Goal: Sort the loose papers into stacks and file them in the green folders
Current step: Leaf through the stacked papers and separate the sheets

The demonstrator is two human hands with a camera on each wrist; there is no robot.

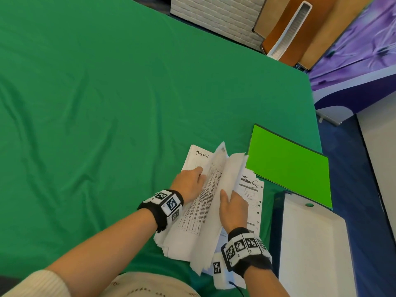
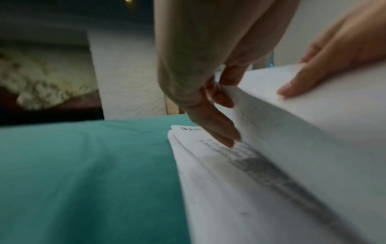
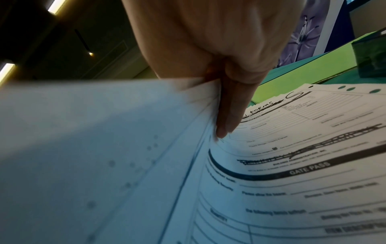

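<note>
A pile of white papers headed "TASKLIST" (image 1: 196, 158) lies on the green cloth. A sheaf of sheets (image 1: 220, 189) stands lifted off it. My left hand (image 1: 189, 183) hooks two fingers on the sheaf's far edge (image 2: 271, 115), and its other fingers (image 2: 221, 133) press the task-list page (image 2: 188, 137). My right hand (image 1: 234, 209) pinches the sheaf (image 3: 104, 132), thumb on top and fingers (image 3: 227, 115) beneath. A stack of punched "GATE PASS" forms (image 1: 252, 194) (image 3: 303, 148) lies flat to the right. A bright green folder (image 1: 287, 168) (image 3: 277, 82) lies shut beyond the forms.
A thick binder with a white face and dark green spine (image 1: 310, 243) (image 3: 371, 57) sits at the table's right edge, beside the forms. The green cloth (image 1: 107, 125) stretches bare to the left and far side. Beyond the right edge (image 1: 321, 146) the floor drops away.
</note>
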